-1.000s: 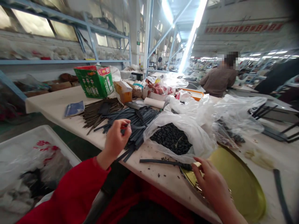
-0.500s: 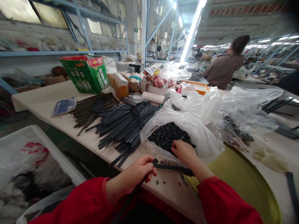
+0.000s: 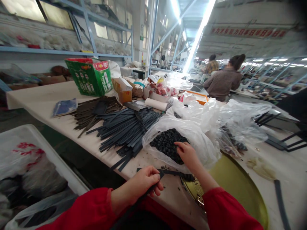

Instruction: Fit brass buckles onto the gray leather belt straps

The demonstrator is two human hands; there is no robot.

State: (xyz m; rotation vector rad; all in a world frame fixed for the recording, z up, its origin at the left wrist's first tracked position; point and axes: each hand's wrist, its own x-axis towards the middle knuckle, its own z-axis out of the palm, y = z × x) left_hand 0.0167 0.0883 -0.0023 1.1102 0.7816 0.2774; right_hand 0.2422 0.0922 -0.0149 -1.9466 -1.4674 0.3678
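My left hand [image 3: 146,183] is closed on a black strap [image 3: 134,204], a flat strip that runs down toward my lap. Its upper end shows by my thumb. Over an open clear plastic bag [image 3: 199,140], my right hand [image 3: 188,155] reaches to a heap of small black loops [image 3: 165,143]. The index finger is stretched out and stands apart from the thumb; no loop shows between them. Between the hands, a long dark item [image 3: 176,173] with a thicker right end lies by the tray. Beside the right forearm, gold-coloured metal pieces [image 3: 199,195] lie on a golden tray [image 3: 240,185].
Fanned black straps [image 3: 127,131] and brownish strips [image 3: 91,111] cover the table's middle. Behind them stand a green carton [image 3: 88,78] and small boxes [image 3: 122,91]. A white bin [image 3: 35,137] holding bags is at lower left. A person [image 3: 223,81] is at back right.
My right hand has lifted slightly in the bag, its index finger now stretched out. The left hand, still on the strap, has turned and dropped a little. The view has shifted slightly.
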